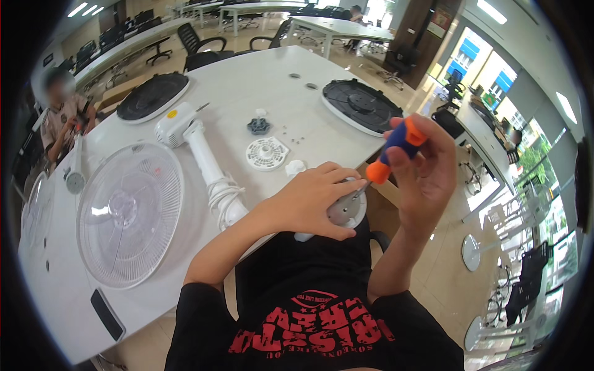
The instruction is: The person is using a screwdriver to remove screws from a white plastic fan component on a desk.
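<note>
My right hand (pixel 430 170) is closed around the handle of a screwdriver (pixel 402 145), blue with orange ends. Its shaft slants down to the grey metal face of a round white fan part (pixel 339 213) at the table's near edge. My left hand (pixel 312 198) wraps over that part, thumb on the near side and fingers on the far side, and hides much of it. Whether the tip sits in a screw is too small to tell. Just beyond my left hand lie a small white piece (pixel 296 167) and a white slotted disc (pixel 267 153).
On the table are a dark knob (pixel 259 127), several tiny screws (pixel 296 140), a white fan stand with coiled cord (pixel 207 154), a fan grille (pixel 130 213), black round bases (pixel 362 102) and a phone (pixel 107 314). A person (pixel 62 117) sits at the far left.
</note>
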Demonstrator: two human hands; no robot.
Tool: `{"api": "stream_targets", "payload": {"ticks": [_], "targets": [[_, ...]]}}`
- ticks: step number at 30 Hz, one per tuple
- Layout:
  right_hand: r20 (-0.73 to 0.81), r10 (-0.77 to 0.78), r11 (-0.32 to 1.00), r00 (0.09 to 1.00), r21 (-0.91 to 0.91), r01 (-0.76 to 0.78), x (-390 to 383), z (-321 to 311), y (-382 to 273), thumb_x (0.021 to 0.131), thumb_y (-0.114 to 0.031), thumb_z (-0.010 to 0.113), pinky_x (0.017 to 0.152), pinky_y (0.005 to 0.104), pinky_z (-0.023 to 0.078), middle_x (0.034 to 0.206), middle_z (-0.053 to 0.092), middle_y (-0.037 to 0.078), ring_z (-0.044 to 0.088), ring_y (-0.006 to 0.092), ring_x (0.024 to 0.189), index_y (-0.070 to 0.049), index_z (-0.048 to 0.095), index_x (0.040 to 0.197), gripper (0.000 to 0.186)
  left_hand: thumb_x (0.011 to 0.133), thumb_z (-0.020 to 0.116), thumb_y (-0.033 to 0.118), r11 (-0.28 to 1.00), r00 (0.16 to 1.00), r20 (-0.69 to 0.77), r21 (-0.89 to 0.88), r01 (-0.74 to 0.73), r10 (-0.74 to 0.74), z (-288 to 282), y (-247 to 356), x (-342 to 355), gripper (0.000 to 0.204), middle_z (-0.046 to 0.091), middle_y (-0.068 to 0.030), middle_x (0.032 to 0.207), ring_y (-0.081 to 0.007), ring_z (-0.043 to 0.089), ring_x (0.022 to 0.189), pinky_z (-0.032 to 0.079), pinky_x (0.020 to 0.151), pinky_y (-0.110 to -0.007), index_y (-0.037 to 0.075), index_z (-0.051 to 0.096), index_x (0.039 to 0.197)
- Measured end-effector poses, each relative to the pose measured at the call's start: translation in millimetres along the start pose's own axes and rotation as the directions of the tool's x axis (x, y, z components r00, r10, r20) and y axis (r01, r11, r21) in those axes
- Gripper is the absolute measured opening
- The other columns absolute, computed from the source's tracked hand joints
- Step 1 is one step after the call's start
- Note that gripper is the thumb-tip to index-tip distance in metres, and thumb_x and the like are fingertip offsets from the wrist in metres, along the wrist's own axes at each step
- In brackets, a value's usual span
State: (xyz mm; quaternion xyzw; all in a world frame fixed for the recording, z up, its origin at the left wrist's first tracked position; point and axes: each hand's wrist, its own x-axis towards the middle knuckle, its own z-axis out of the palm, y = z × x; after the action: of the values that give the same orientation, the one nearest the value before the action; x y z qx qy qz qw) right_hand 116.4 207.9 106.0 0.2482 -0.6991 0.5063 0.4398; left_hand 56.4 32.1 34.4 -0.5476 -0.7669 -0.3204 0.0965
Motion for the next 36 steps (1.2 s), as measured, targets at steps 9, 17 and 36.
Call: {"api": "stream_targets", "payload": {"ticks": [9, 17, 36], "targets": [[0.169, 0.005, 0.979, 0.986, 0.199, -0.039, -6, -12, 6, 0.095, -0.01, 0.075, 0.095, 0.0368, 0.057, 0.128, 0.063, 0.027, 0.069, 0.0303, 0.111, 0.0, 0.048, 0.142, 0.055, 0.075, 0.079, 0.051, 0.998, 0.995, -0.092, 0.033, 0.047, -0.044, 8, -10, 0, 0.079, 0.058, -0.0135, 0.135, -0.034, 0.057, 0.121, 0.051, 0.098, -0.043, 0.004, 0.059, 0.135], [0.063, 0.058, 0.998, 0.996, 0.002, -0.058, -4, -15, 4, 0.095, -0.015, 0.076, 0.094, 0.0363, 0.058, 0.124, 0.065, 0.027, 0.071, 0.0293, 0.109, -0.001, 0.047, 0.144, 0.059, 0.074, 0.079, 0.05, 0.999, 0.998, -0.061, 0.017, 0.03, -0.029, 14, -3, 1, 0.081, 0.06, -0.0123, 0.134, -0.0318, 0.055, 0.123, 0.052, 0.097, -0.041, 0.002, 0.061, 0.137], [0.127, 0.186, 0.977, 0.974, 0.079, -0.196, 47, 60, 235, 0.089, -0.003, 0.08, 0.098, 0.0331, 0.054, 0.123, 0.067, 0.019, 0.065, 0.021, 0.112, -0.002, 0.047, 0.124, 0.048, 0.074, 0.08, 0.052, 0.995, 0.943, -0.332, 0.084, 0.049, -0.019, 32, -4, -6, 0.067, 0.062, -0.0148, 0.119, -0.0308, 0.058, 0.115, 0.05, 0.085, -0.043, 0.003, 0.064, 0.117]]}}
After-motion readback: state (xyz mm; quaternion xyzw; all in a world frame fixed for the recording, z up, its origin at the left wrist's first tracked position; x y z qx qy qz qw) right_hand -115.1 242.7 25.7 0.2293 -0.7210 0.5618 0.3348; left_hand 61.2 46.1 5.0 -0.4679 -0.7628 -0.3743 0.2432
